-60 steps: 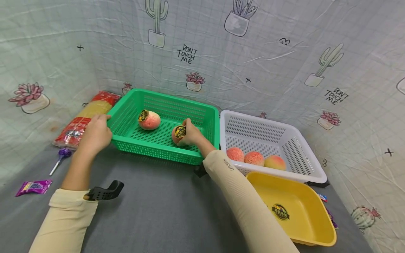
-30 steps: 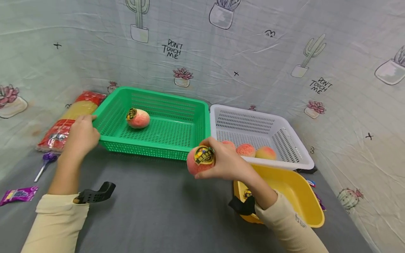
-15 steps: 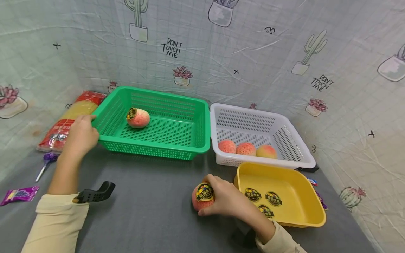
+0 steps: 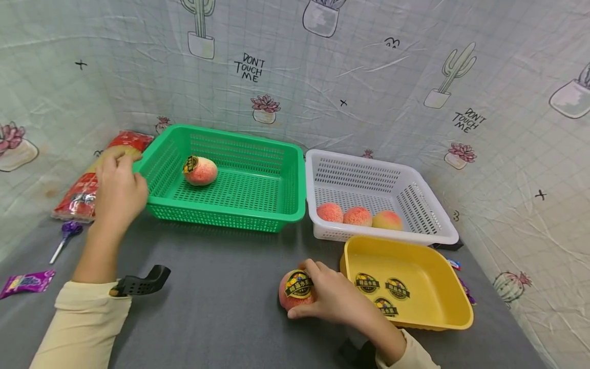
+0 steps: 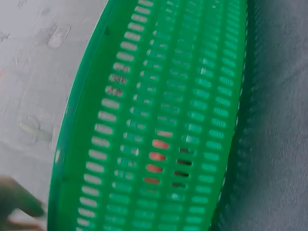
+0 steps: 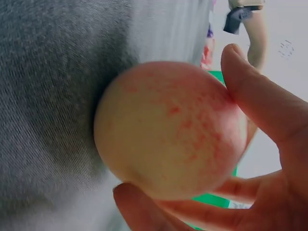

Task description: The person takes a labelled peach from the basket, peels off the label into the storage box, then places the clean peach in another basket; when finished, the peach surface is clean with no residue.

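My right hand (image 4: 338, 294) holds a peach (image 4: 291, 302) with a black-and-gold sticker, down at the grey cloth. In the right wrist view the peach (image 6: 168, 130) lies between thumb and fingers, its pale, red-blushed side showing. My left hand (image 4: 121, 189) is at the left end of the green basket (image 4: 221, 218), fingers loosely bent. A small gap separates its fingertips (image 5: 33, 204) from the rim in the left wrist view. Another stickered peach (image 4: 203, 173) sits inside that basket. The yellow bin (image 4: 428, 287), with several round stickers (image 4: 397, 288) inside, stands right beside my right hand.
A white basket (image 4: 428, 233) with three peaches (image 4: 357, 216) stands behind the yellow bin. At the left lie a red-and-yellow packet (image 4: 80, 197), a purple lollipop (image 4: 70, 229) and a purple wrapped candy (image 4: 28, 283). Small wrappers (image 4: 466, 292) show past the bin's right side.
My right hand took the peach out of the green basket and lowered it to the cloth beside the yellow bin. My left hand has just come off the green rim, its fingers lifting.
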{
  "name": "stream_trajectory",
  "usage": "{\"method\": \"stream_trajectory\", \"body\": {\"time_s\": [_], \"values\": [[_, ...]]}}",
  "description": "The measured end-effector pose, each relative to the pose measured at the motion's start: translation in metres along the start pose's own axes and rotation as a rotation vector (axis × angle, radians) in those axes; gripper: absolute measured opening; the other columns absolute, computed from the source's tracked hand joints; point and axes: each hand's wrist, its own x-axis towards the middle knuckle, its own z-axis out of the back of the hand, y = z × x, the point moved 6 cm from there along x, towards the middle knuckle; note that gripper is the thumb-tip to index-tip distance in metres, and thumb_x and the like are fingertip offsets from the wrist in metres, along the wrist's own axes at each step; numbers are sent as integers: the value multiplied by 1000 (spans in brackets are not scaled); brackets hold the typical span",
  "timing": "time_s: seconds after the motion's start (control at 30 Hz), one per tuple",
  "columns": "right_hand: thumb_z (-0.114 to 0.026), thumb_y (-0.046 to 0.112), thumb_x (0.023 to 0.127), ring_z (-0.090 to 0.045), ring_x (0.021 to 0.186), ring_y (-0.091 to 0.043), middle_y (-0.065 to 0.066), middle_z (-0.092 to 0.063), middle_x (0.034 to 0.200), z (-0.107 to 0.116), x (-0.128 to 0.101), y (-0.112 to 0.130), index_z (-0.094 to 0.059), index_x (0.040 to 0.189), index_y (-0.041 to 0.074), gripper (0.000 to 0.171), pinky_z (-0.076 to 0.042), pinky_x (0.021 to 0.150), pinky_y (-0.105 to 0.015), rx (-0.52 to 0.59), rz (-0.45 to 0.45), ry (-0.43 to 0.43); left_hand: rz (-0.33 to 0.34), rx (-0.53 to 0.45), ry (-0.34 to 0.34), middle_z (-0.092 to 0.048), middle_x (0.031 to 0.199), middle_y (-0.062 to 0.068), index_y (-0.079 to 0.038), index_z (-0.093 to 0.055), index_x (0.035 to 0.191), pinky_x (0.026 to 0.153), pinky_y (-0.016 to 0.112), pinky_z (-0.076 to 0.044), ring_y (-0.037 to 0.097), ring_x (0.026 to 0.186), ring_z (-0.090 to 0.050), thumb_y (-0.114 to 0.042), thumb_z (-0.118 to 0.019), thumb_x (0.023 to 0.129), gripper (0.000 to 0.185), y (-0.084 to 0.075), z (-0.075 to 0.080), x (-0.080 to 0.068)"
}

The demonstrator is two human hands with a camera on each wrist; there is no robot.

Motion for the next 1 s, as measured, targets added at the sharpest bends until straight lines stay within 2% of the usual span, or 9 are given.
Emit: {"method": "stream_trajectory", "body": {"time_s": [0.1, 0.13, 0.23, 0.33, 0.5, 0.6, 0.73, 0.83, 1.0], "values": [[-81, 49, 69, -51, 72, -11, 4, -54, 89, 4, -3, -2, -52, 111, 12, 64, -45, 64, -29, 10, 5, 12, -205, -138, -256, -48, 126, 27, 14, -61, 108, 79, 46, -40, 42, 119, -42, 13, -43, 87, 28, -34, 6, -5], [-80, 49, 70, -51, 70, -10, 5, -54, 87, 5, -4, -2, -52, 111, 11, 62, -45, 64, -29, 19, 9, 15, -273, -194, -295, -54, 120, 25, 12, -64, 104, 76, 38, -40, 39, 113, -48, 15, -45, 86, 26, -47, 6, -8], [-79, 48, 73, -48, 63, -7, 7, -52, 78, 8, -6, -4, -54, 106, 7, 58, -44, 59, -26, 51, 18, 17, -473, -378, -267, -65, 100, 18, 8, -69, 92, 70, 22, -39, 22, 95, -60, 19, -50, 83, 24, -87, -1, -22], [-79, 46, 74, -45, 58, -4, 8, -49, 70, 8, -7, -6, -53, 101, 7, 54, -41, 55, -24, 60, 16, 10, -621, -524, -61, -68, 90, 9, 2, -70, 87, 75, 17, -44, 10, 85, -61, 19, -54, 81, 24, -123, -22, -41], [-76, 48, 76, -45, 56, -4, 7, -50, 68, 8, -9, -8, -55, 95, 6, 51, -41, 51, -23, 53, -7, 17, -745, -549, 419, -66, 101, 1, -5, -68, 99, 80, 27, -48, 14, 93, -60, 13, -55, 83, 27, -157, -81, -81], [-74, 50, 77, -54, 64, -8, 4, -57, 76, 11, -10, -9, -59, 99, 4, 53, -46, 57, -25, 92, -7, 30, -726, -499, 745, -61, 114, 6, -3, -62, 114, 84, 33, -48, 18, 102, -58, 8, -57, 85, 31, -158, -115, -103], [-71, 43, 83, -61, 78, -12, 3, -63, 88, 19, -11, -12, -64, 105, 5, 44, -52, 68, -31, 196, 25, -8, -611, -495, 1109, -52, 128, 14, 2, -49, 130, 92, 35, -46, 24, 112, -54, -2, -66, 86, 47, -147, -146, -124], [-67, 32, 89, -60, 78, -10, 5, -62, 87, 21, -10, -13, -65, 100, 7, 27, -52, 69, -29, 252, 69, -54, -537, -557, 1241, -51, 129, 13, 2, -45, 134, 94, 32, -44, 21, 113, -54, -12, -74, 84, 59, -141, -161, -135], [-66, 19, 91, -58, 76, -8, 8, -61, 84, 18, -8, -18, -66, 94, 10, 9, -50, 67, -26, 302, 70, -95, -500, -707, 1284, -55, 123, 1, -3, -48, 132, 94, 29, -44, 11, 111, -54, -19, -78, 81, 61, -140, -178, -147]]}}
